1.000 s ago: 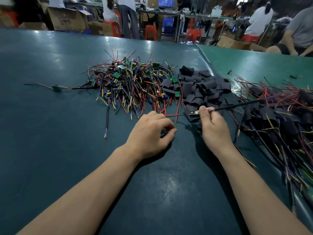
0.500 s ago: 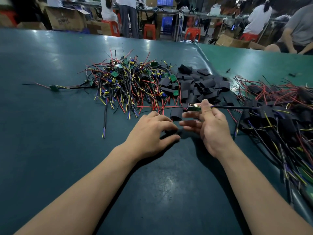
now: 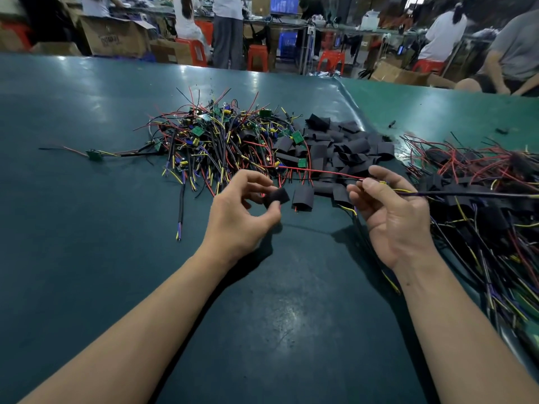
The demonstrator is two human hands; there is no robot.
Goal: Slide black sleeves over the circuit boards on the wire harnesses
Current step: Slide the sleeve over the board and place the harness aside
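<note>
While my left hand (image 3: 242, 217) pinches a black sleeve (image 3: 278, 196) just above the bench (image 3: 87, 258), my right hand's (image 3: 390, 211) fingers pinch the wire harness (image 3: 320, 171) to its right. Light, limp sleeve: I'd hold its edges, mouth open.

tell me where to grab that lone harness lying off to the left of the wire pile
Pinch the black sheathed cable just right of its small green board, coming from above: the lone harness lies flat and stretched out, and the thin red lead is harder to pinch.
</note>
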